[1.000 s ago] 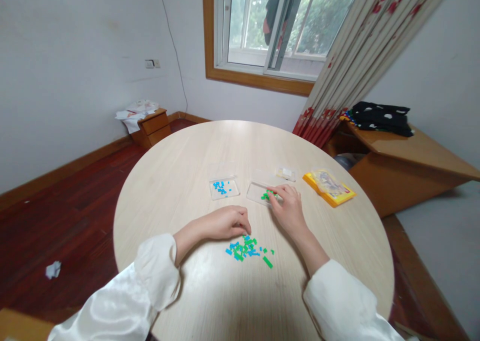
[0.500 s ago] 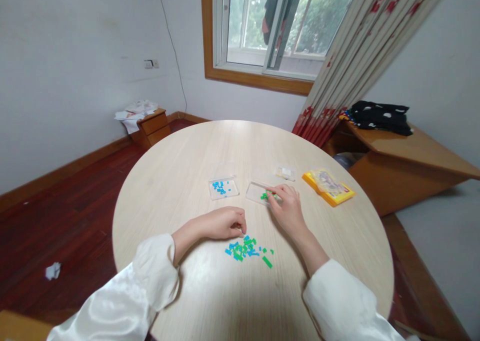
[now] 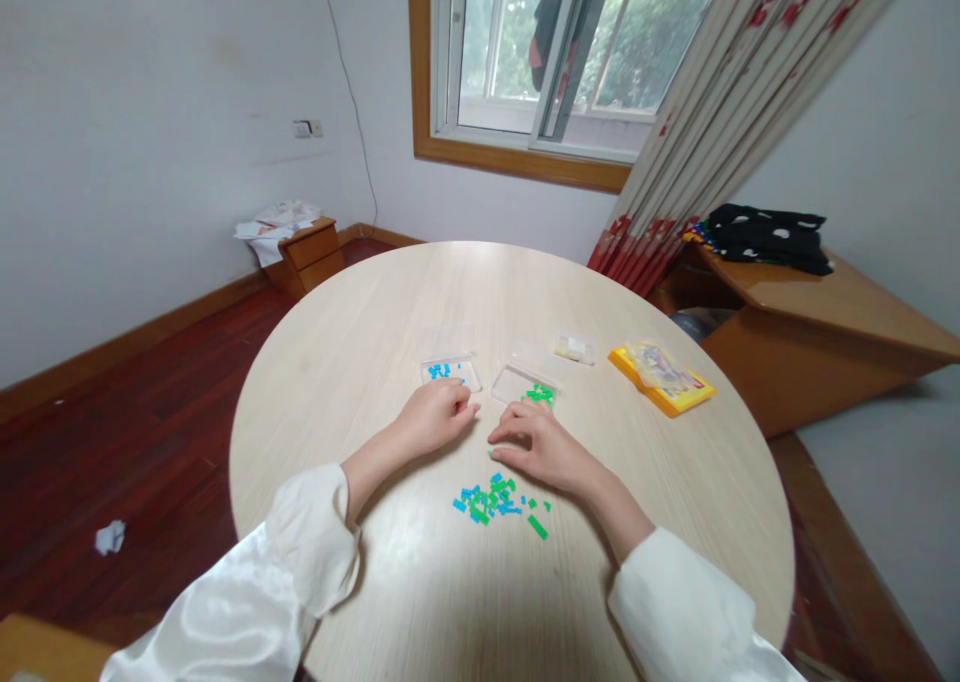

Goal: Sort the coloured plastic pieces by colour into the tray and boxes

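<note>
My left hand (image 3: 437, 414) rests on the round table (image 3: 390, 312) with its fingers pinched together, their tips at the near edge of a clear tray (image 3: 450, 370) that holds small blue pieces. What the pinch holds is hidden. My right hand (image 3: 538, 448) lies curled just in front of a second clear tray (image 3: 514, 384) holding green pieces (image 3: 540, 394). A green speck shows at its fingertips. A loose pile of blue and green pieces (image 3: 499, 502) lies close in front of both hands.
A yellow box (image 3: 663, 379) with a clear bag on it lies to the right of the trays. A small clear case (image 3: 574, 348) sits behind them. A wooden desk (image 3: 810, 312) with dark folded cloth stands at the right, beside a curtain.
My left hand went from the pile forward to the blue tray. My right hand drew back from the green tray toward the pile.
</note>
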`<state>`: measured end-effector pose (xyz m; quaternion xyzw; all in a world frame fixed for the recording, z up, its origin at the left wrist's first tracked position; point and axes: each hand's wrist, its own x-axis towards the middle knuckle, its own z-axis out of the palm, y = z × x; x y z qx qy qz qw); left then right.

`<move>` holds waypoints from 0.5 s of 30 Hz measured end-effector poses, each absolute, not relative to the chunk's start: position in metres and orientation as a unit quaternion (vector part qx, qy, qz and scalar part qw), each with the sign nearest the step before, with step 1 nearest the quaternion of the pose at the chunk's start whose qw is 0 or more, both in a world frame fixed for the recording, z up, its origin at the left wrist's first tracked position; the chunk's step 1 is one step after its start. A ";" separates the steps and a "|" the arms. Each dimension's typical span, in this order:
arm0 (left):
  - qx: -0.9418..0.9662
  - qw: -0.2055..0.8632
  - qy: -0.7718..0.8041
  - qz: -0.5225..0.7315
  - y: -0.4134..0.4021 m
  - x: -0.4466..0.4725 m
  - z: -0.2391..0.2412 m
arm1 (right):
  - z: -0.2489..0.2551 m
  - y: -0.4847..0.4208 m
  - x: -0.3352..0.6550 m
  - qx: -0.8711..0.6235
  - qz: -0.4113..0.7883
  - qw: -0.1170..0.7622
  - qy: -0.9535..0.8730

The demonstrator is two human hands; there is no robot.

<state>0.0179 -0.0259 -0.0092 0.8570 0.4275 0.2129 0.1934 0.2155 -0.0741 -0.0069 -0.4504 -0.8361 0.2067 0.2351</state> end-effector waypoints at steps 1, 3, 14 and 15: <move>0.854 0.192 0.432 0.217 -0.026 0.018 -0.009 | -0.007 -0.075 0.214 -0.448 0.200 0.228 -0.841; 0.851 0.192 0.436 0.222 -0.026 0.018 -0.008 | -0.007 -0.077 0.212 -0.444 0.188 0.212 -0.850; 0.886 0.288 0.304 0.197 -0.034 0.021 -0.004 | -0.009 -0.074 0.212 -0.448 0.186 0.185 -0.855; 0.886 0.293 0.301 0.196 -0.035 0.021 -0.004 | -0.008 -0.074 0.213 -0.453 0.185 0.185 -0.853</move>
